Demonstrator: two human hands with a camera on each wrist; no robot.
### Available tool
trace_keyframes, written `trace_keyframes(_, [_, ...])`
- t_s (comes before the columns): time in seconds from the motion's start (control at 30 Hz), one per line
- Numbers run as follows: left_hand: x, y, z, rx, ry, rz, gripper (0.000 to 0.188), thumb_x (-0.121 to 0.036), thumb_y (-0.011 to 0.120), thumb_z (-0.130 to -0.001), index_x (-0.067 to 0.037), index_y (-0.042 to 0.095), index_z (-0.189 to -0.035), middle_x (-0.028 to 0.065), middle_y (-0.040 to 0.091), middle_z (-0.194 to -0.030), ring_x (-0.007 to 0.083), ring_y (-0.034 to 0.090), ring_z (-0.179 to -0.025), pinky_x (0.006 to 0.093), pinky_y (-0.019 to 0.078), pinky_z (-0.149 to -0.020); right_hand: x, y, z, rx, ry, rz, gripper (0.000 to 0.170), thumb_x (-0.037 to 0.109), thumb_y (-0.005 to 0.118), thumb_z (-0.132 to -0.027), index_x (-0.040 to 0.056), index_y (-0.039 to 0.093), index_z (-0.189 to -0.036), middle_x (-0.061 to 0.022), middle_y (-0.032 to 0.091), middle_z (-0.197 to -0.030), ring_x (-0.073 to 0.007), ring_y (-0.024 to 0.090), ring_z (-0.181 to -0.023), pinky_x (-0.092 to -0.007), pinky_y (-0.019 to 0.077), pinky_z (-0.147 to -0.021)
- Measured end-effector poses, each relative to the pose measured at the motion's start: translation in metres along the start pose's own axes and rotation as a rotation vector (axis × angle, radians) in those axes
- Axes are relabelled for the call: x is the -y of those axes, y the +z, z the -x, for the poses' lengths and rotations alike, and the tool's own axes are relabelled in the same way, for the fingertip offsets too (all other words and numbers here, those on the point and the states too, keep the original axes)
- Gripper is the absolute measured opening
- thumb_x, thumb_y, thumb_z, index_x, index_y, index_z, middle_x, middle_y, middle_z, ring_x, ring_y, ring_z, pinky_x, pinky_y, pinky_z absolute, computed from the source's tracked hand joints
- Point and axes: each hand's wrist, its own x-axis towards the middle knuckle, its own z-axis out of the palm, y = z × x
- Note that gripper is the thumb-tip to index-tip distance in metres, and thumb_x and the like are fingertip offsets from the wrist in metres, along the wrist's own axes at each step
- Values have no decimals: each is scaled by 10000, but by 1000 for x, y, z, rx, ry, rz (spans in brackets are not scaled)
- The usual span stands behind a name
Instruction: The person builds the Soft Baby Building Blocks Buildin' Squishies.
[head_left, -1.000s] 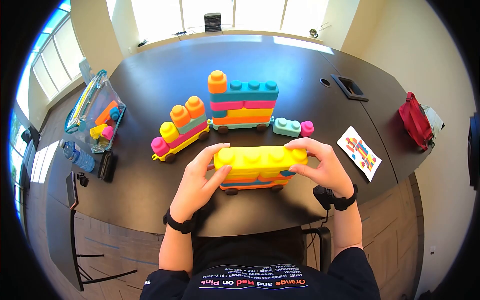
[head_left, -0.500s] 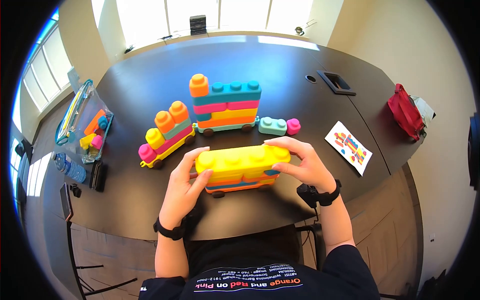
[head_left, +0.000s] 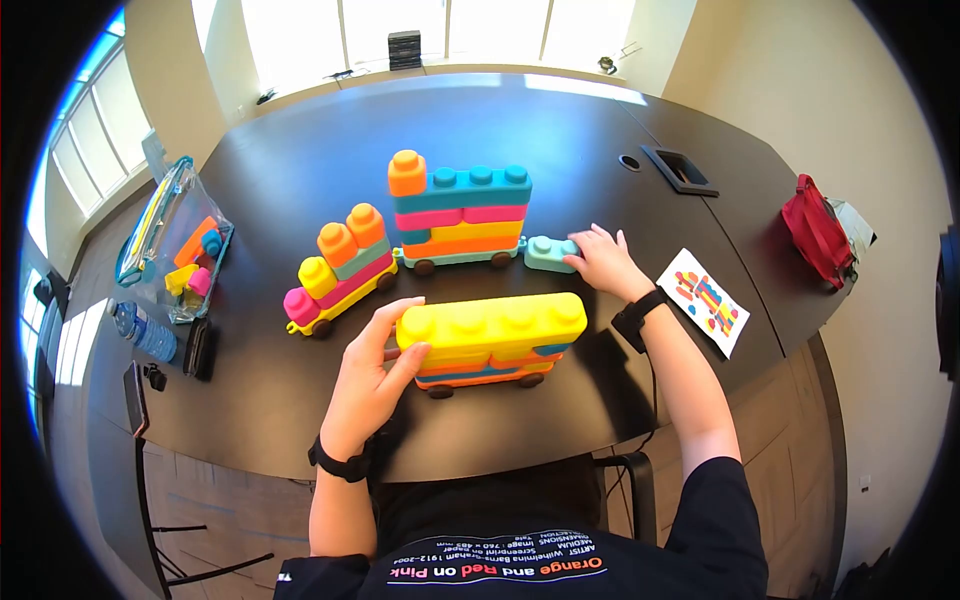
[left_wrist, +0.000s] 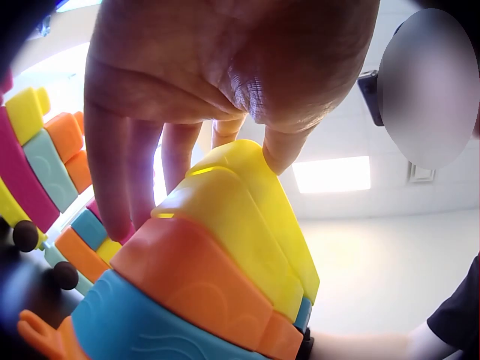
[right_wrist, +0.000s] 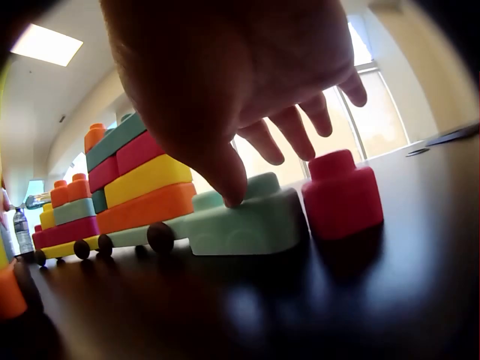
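My left hand point(head_left: 368, 388) grips the left end of a block train car point(head_left: 495, 318), thumb on the near side and fingers round the far side. A long yellow block tops the car, over orange and blue blocks on dark wheels. Farther forward, my right hand point(head_left: 612, 268) reaches over a mint block point(head_left: 543, 253), fingers spread. In the right wrist view its thumb comes down at the mint block's studs, while the other fingers stretch past it. A small pink block point(right_wrist: 341, 196) stands just beside the mint one; the hand covers it in the head view.
Behind stand a tall block car point(head_left: 465, 215) and a stepped car point(head_left: 345, 275), end to end. At left are a clear bag point(head_left: 180, 240) of blocks, a water bottle point(head_left: 145, 330) and a black case point(head_left: 199, 348). A picture card point(head_left: 703, 303) and red bag point(head_left: 818, 230) lie right.
My right hand has let go of the right end of the yellow-topped car and moved forward to the mint block. My left hand keeps its grip. The head view has shifted slightly.
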Motion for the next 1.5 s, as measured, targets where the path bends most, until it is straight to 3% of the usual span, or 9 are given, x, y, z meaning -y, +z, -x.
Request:
trace_keyframes(0.07, [-1, 0, 0, -2, 2, 2, 445, -153, 692, -1031, -85, 582, -1457, 128, 710, -1265, 239, 685, -1205, 393, 584, -999, -5, -1, -5, 194, 65, -85, 446, 372, 670, -1041, 62, 646, -1360, -159, 668, -1379, -350, 506, -1459, -750, 237, -1220])
trace_keyframes(0.23, [-2, 2, -2, 14, 5, 8, 451, -144, 695, -1031, -76, 576, -1460, 133, 707, -1282, 242, 687, -1219, 391, 590, -1000, -2, -7, 0, 99, 33, -185, 353, 324, 720, -1006, 68, 684, -1246, -143, 713, -1220, -379, 634, -1266, -750, 221, -1224])
trace_keyframes(0.33, [-2, 2, -2, 15, 11, -1, 453, -140, 694, -1031, -74, 574, -1463, 135, 701, -1302, 246, 688, -1232, 390, 590, -1001, 9, -29, 6, 2, 53, -227, 310, 256, 729, -1001, 53, 685, -1231, -131, 730, -1104, -315, 700, -1107, -627, 371, -1196])
trace_keyframes(0.43, [-2, 1, -1, 22, 7, -2, 455, -140, 696, -1030, -74, 574, -1463, 134, 697, -1319, 247, 689, -1238, 393, 593, -997, 21, -54, 16, -259, 77, -857, 378, 212, 747, -1001, 13, 659, -1310, -104, 729, -1093, -183, 702, -952, -339, 568, -859])
trace_keyframes(0.57, [2, 3, -2, 23, 29, 12, 450, -127, 656, -1039, -66, 561, -1475, 107, 678, -1283, 180, 673, -1126, 319, 588, -881, 78, -102, 47, -345, -129, -1278, 331, 216, 721, -1039, 26, 672, -1306, -31, 690, -1166, -95, 645, -984, -262, 532, -854])
trace_keyframes(0.77, [0, 2, -2, 18, 14, -1, 458, -169, 698, -1035, -79, 574, -1467, 138, 696, -1323, 254, 687, -1239, 389, 599, -990, 127, -123, 66, -274, -421, -932, 306, 159, 780, -962, 16, 694, -1219, -127, 690, -1080, -257, 673, -987, -353, 535, -915])
trace_keyframes(1.2, [2, 2, -1, 1, 60, -28, 435, -145, 653, -1054, -72, 562, -1473, 103, 684, -1268, 172, 668, -1115, 321, 596, -869, 127, -108, 69, -245, -417, -960, 320, 157, 799, -946, 31, 685, -1217, -128, 687, -1105, -269, 670, -1010, -372, 534, -936])
trace_keyframes(1.4, [-1, 1, -1, 12, 55, -32, 437, -142, 647, -1054, -74, 559, -1477, 101, 686, -1267, 163, 663, -1106, 322, 595, -866, 89, -105, 50, -201, -597, -822, 540, 305, 738, -1014, 61, 619, -1480, -143, 673, -1338, -285, 645, -1242, -393, 502, -1074])
trace_keyframes(1.5, [1, 0, -2, 19, 49, -32, 439, -143, 646, -1054, -73, 558, -1478, 100, 687, -1263, 159, 665, -1091, 322, 596, -862, 50, -77, 40, -182, -164, -982, 565, 342, 718, -1018, 49, 596, -1485, -165, 646, -1410, -318, 636, -1276, -435, 499, -1097])
